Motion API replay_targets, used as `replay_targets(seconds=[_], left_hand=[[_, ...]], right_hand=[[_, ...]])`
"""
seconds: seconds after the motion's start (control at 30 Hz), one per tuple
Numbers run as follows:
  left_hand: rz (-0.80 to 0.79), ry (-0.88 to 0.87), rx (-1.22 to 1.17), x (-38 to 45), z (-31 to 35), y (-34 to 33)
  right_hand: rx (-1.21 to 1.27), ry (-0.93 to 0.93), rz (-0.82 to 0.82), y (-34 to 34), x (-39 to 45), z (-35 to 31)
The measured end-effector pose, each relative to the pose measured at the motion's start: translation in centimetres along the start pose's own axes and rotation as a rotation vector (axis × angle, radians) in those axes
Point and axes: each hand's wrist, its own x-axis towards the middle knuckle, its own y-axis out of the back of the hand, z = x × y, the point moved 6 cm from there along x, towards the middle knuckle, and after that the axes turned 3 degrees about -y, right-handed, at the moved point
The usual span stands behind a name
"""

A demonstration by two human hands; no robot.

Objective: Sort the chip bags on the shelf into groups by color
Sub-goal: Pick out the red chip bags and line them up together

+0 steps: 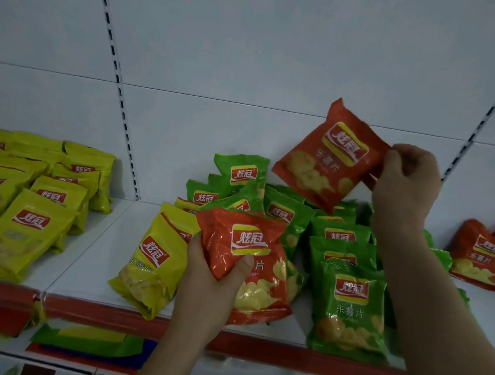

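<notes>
Mid-sort, both hands are pulling red bags from the mixed green pile (320, 222): the left hand (212, 279) clasps one red bag (243, 264) low, the right hand (404, 176) pinches another red bag (328, 155) aloft, probably bound for the red group (483, 256) at the shelf's (93, 249) right.

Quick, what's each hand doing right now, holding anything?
Left hand: grips a red bag low over the shelf front.
Right hand: pinches a raised red bag by its edge.
</notes>
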Motion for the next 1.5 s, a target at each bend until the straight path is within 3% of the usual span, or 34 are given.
replay_targets(seconds=[0.13, 0.3, 0.5, 0.63, 0.77, 0.83, 0.97, 1.3, 1.5], left_hand=[[0.034, -0.049, -0.075, 1.1, 1.5, -0.1], [-0.016, -0.056, -0.196, 1.9, 2.5, -1.5], [-0.216, -0.053, -0.264, 0.5, 3.5, -4.2], [-0.389, 0.008, -0.297, -1.0, 3.7, -7.2], [-0.392, 0.009, -0.310, -2.3, 4.2, -9.8], [-0.384, -0.020, -0.305, -3.0, 4.9, -11.3], [-0.393, -0.067, -0.284, -5.1, 6.0, -15.4], [-0.474, -0.033, -0.336, -13.9, 8.9, -30.7], [-0.580, 0.072, -0.348, -17.2, 8.7, -37.9]], right_hand=[[-0.131, 0.069, -0.047, 1.8, -3.5, -1.3], [-0.402, 0.188, -0.342, 0.9, -8.1, 0.1], [-0.616, 0.451, -0.188, 3.2, -10.5, 0.8], [-0.628, 0.274, -0.108, 6.2, -10.8, 1.2], [-0.452, 0.085, -0.031, 11.6, -11.2, 0.7], [-0.344, 0.029, -0.069, 14.1, -11.5, 0.6], [-0.332, -0.011, -0.297, 17.4, -12.8, 1.5], [-0.357, -0.034, -0.228, 32.2, -6.1, 4.7], [-0.456, -0.050, -0.378, 37.0, -2.6, 6.8]])
